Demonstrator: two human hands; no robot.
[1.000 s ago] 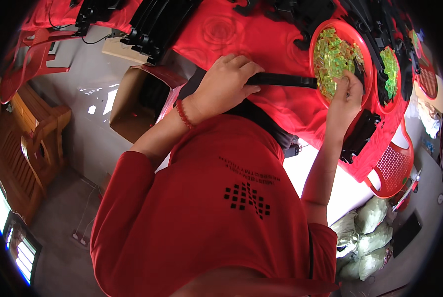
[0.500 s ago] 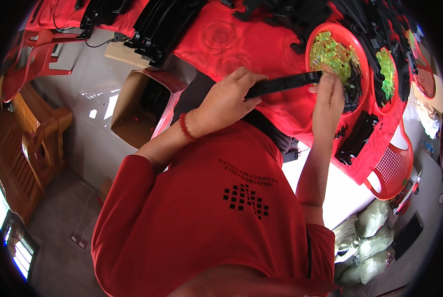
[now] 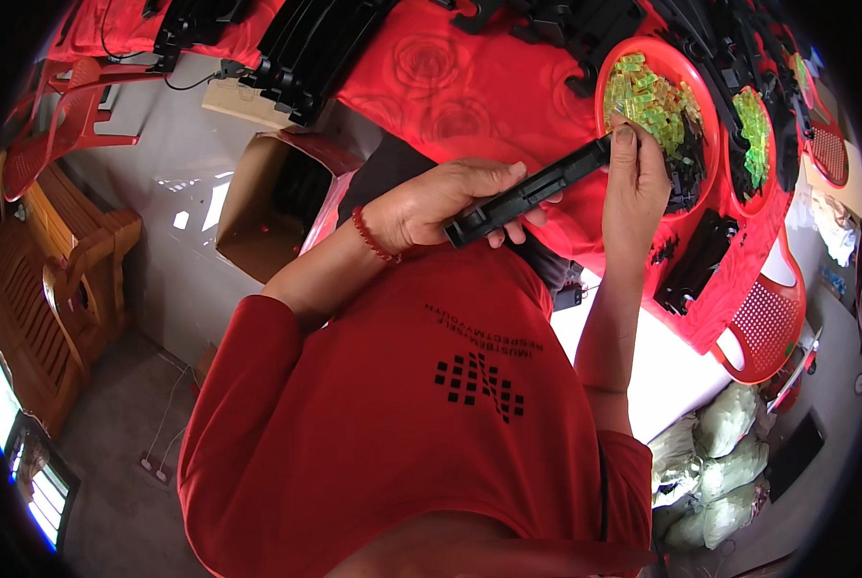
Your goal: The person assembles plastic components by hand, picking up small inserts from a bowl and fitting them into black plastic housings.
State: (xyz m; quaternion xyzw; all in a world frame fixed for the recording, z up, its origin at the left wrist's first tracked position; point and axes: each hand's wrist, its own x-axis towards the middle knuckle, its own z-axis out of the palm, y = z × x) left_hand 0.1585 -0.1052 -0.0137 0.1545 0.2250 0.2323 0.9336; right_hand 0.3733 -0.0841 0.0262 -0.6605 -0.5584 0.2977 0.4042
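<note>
My left hand [image 3: 450,200] is closed round a long, narrow black plastic part [image 3: 532,193], thumb on top and fingertips showing beneath it. A recessed channel runs along the side of the part that faces me. The part slants up to the right over the edge of the red-covered table. At its upper end my right hand [image 3: 635,169] is closed in a pinch, thumb against fingers. What sits between those fingertips is too small to make out. Just behind them stands a red bowl [image 3: 712,144] holding yellow-green translucent pieces [image 3: 650,96] and small black pieces [image 3: 683,178].
A second red bowl [image 3: 736,197] of yellow-green pieces stands to the right. Long black parts [image 3: 320,48] lie in rows on the red tablecloth [image 3: 421,87]. An open cardboard box [image 3: 243,207] is at the left, a red chair [image 3: 768,323] at the right, tied pale bags [image 3: 725,472] below.
The black part has turned, so its channelled side now faces me, and it tilts more steeply. My left hand has rolled over with it and come slightly lower. My right hand stays near its upper end.
</note>
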